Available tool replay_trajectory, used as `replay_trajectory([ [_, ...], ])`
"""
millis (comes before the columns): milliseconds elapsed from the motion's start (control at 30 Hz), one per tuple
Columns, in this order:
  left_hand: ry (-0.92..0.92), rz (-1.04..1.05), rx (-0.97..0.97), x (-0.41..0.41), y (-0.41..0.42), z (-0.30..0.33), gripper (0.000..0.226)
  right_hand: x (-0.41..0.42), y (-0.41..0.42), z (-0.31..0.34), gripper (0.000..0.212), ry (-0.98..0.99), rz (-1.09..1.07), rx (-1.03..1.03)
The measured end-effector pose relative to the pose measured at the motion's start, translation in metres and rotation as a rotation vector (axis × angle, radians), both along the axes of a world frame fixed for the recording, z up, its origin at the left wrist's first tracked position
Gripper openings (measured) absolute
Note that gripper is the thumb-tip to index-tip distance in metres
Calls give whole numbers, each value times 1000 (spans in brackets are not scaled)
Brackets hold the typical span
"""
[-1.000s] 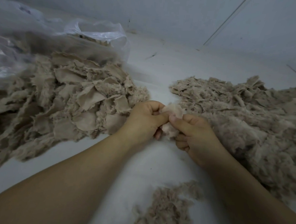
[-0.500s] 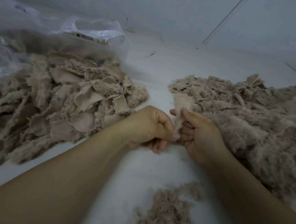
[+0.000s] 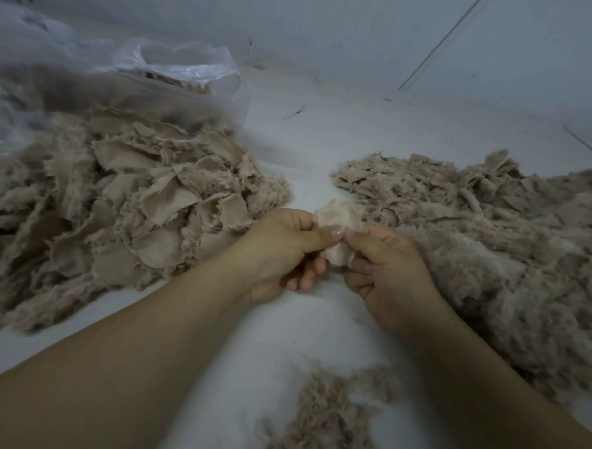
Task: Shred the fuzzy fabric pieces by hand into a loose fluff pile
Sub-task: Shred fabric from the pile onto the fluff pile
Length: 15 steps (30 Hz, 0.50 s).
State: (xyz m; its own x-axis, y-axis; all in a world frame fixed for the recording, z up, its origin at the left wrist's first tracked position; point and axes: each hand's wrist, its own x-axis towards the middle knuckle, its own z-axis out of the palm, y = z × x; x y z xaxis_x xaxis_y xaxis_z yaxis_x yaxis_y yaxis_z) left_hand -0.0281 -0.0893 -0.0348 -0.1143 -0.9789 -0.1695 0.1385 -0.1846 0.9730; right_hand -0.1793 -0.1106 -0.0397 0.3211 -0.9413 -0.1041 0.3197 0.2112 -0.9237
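While one fabric scrap (image 3: 337, 223) is pinched between both thumbs and forefingers, left hand (image 3: 286, 248) and right hand (image 3: 391, 274) are closed on it above the white surface (image 3: 316, 328), between the uncut heap (image 3: 117, 197) and the fluff pile (image 3: 492, 241). If the pinch is taken too near the edge, only a wisp may be torn off and the backing left whole.

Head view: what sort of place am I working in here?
Likely a plain workroom floor or low bench used for hand-sorting textile scrap, not a kitchen or office. Clues: a heap of fabric pieces spilling from a clear plastic bag, a fluff pile, and a bare white surface against blank walls.
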Motion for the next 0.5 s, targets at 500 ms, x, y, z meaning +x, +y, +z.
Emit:
replay_trajectory([
  [500, -458, 230, -374, -15, -7, -17, 16, -1, 0, 6, 42, -284, -295, 146],
])
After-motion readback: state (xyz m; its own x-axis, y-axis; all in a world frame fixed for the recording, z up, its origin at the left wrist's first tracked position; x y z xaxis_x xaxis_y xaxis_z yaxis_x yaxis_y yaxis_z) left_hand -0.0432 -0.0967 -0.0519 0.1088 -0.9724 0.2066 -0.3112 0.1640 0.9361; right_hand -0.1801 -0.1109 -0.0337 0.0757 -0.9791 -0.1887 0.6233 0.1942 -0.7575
